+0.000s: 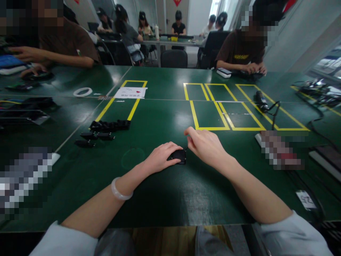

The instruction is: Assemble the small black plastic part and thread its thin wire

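Observation:
My left hand is closed around a small black rectangular part, thumb along its near side and fingers over its far side. The part rests on or just above the green table; I cannot tell which. My right hand is beside the part's right end, with fingers curled and pressed together. A thin dark bit shows between its fingertips and the part, too small to name. To the left of my hands lies a row of black parts, with several loose small black pieces in front of it.
Yellow tape outlines mark the green table. A white paper sheet and a tape roll lie at the far left. A black cylindrical device with a cable stands right. Two co-workers sit opposite, with blurred-out devices at the sides.

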Motion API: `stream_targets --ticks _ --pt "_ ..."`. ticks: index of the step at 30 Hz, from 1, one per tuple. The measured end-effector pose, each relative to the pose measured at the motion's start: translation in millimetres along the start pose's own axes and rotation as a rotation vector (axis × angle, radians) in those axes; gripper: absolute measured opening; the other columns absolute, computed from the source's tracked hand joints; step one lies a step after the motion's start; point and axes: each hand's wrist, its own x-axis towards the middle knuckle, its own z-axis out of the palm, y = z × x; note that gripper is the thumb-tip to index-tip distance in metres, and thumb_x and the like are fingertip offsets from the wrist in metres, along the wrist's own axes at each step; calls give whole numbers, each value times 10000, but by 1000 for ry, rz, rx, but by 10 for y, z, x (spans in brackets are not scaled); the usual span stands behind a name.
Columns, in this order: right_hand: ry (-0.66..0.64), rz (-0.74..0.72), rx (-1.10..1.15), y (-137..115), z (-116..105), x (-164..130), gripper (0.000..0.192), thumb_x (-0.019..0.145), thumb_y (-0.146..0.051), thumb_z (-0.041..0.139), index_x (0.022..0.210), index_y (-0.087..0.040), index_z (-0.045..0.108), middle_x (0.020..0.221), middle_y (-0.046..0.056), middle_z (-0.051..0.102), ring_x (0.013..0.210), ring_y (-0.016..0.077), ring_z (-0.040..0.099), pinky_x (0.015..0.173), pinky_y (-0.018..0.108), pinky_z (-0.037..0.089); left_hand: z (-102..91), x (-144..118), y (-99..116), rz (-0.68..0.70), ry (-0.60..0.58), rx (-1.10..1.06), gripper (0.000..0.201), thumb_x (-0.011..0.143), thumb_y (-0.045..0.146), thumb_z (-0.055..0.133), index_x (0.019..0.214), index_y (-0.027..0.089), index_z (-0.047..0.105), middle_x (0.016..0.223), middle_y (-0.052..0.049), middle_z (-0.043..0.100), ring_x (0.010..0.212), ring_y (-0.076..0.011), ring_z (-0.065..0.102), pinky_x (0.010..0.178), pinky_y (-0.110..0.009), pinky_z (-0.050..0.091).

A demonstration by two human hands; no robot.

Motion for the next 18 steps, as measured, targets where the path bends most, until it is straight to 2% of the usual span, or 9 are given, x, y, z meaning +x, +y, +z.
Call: stream_targets --ticks 5,10,15,18 --pt "-6 -5 1 -4 -6 -9 227 917 -238 334 999 -179 538 740 24 668 651 136 589 605 260 272 -4 -2 3 -2 -1 -3 361 887 388 555 1215 241 528 1141 -71 572 1048 -228 554 924 -368 454" --pt "-43 36 -66 6 -12 5 351 971 -360 262 914 -193 566 695 31 671 613 146 589 567 270 232 -9 -2 6 -8 -7 2 353 889 389 555 1204 231 535 1144 -75 571 1047 -227 556 925 -365 454" --pt "-47 46 -23 -7 -10 12 277 930 -222 306 1067 -185 544 751 32 691 651 144 612 582 258 269 -5 -1 3 4 1 -1 348 889 391 552 1201 238 540 1145 -74 572 1051 -226 555 932 -368 452" --pt "-23 33 20 -10 -6 4 269 910 -199 327 1098 -175 518 805 38 697 694 144 622 617 252 308 -1 -3 -2 1 1 5 353 887 393 553 1205 242 538 1153 -73 568 1051 -227 555 928 -368 454"
